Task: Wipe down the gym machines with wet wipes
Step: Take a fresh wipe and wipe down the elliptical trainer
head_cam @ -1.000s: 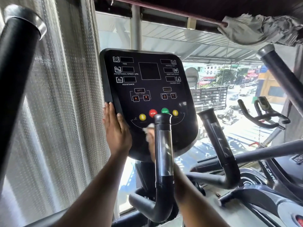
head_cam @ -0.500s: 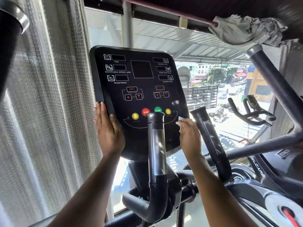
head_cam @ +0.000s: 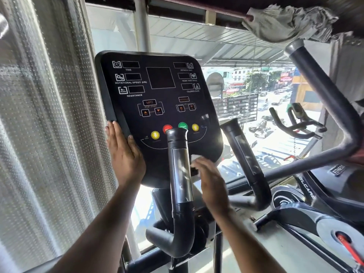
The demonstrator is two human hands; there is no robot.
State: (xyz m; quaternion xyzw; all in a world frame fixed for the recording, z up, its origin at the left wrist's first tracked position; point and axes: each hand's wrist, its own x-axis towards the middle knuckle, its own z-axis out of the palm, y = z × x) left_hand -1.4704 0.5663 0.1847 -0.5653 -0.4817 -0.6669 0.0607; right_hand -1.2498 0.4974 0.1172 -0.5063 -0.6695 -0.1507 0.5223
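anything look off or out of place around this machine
One thing: a crumpled grey cloth is bunched on the overhead beam at upper right, an odd spot for a rag. The console looks intact, with the left hand flat on its edge and the right hand wiping low, blurred.

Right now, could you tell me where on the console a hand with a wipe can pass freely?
The upper console, from the readouts down to the arrow keys, is unobstructed. The lower strip is crowded: the left hand lies on the left edge, the near handlebar crosses the button row, and the right hand works the wipe between the two handlebars.
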